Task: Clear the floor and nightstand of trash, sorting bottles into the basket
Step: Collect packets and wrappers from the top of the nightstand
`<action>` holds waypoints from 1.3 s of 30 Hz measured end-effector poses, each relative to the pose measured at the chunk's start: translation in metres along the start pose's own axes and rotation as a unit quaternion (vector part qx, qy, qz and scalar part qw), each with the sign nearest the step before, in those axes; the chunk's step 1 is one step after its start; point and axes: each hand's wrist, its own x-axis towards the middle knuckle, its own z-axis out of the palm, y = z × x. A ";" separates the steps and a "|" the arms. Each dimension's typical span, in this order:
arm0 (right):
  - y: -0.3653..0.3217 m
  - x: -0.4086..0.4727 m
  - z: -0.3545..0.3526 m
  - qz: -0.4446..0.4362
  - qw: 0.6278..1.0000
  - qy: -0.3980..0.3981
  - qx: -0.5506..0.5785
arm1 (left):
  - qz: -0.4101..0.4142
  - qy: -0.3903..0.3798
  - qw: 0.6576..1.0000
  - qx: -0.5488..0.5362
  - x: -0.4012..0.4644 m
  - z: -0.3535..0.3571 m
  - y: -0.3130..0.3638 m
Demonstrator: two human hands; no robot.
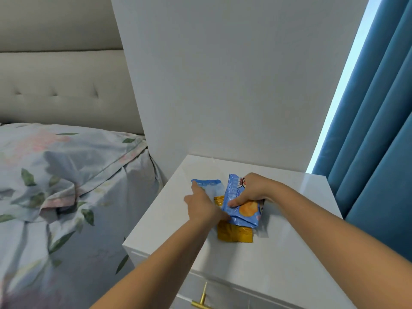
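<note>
wrappers (242,216): 3 | hands (204,208): 2 | nightstand (278,253): 1 | bed (55,186): 1

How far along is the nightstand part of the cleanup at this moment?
Mid-way. No bottle shows on the glossy white nightstand; the floor and basket are out of view. In hand: the right hand grips a crumpled blue snack bag with an orange picture, while the left hand reaches a finger onto a pale blue and clear wrapper. Left: that wrapper and a flat yellow packet, both on the top.
</note>
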 end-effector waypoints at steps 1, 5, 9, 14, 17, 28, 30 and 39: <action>0.000 -0.007 0.001 0.002 1.000 -0.004 0.029 | 0.002 -0.013 1.000 -0.022 -0.005 -0.001 -0.002; 0.002 -0.029 0.006 0.004 0.981 0.002 0.193 | -0.037 -0.086 0.980 -0.174 -0.021 -0.014 -0.008; -0.010 -0.053 0.021 -0.032 0.962 -0.025 0.269 | -0.034 -0.201 0.933 -0.297 -0.042 -0.032 -0.021; -0.041 -0.074 0.056 -0.052 0.958 -0.092 0.266 | 0.010 -0.186 0.935 -0.303 -0.056 -0.062 -0.054; -0.048 -0.062 0.062 -0.024 0.968 -0.040 0.246 | -0.005 -0.164 0.942 -0.294 -0.058 -0.084 -0.076; -0.053 0.038 0.064 -0.024 0.970 0.199 -0.141 | -0.018 -0.122 0.949 -0.291 -0.036 -0.138 -0.111; -0.051 0.046 0.066 -0.009 0.962 0.192 -0.195 | -0.018 -0.121 0.946 -0.300 -0.031 -0.137 -0.115; -0.075 0.019 0.070 -0.063 0.943 0.320 -0.067 | -0.049 -0.068 0.922 -0.378 -0.045 -0.137 -0.136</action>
